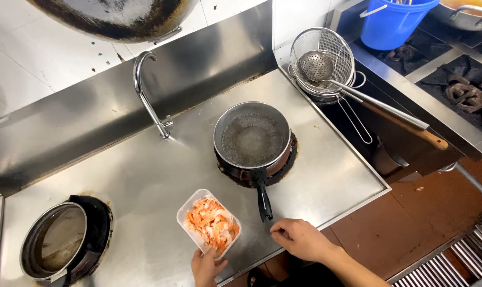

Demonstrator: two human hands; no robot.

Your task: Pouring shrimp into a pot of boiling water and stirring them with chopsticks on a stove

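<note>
The left hand (pixel 206 267) has its fingers closed on the near end of a clear tub of orange-white shreds (pixel 209 224), held over the steel surface (pixel 145 175); the right hand (pixel 300 239) rests loosely curled and empty near the pan (pixel 251 139) of bubbling water; tipping it in looks the step in hand, calling for a lift rightward.

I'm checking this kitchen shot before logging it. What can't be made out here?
Head view only:
- Left hand: cut off by the bottom edge; its grip on the tub is partly hidden beneath it.
- Dark wok: cut off by the top edge.
- Blue bucket: contents cut off by the top edge.
- Pan: contents blurred by bubbling liquid.
</note>
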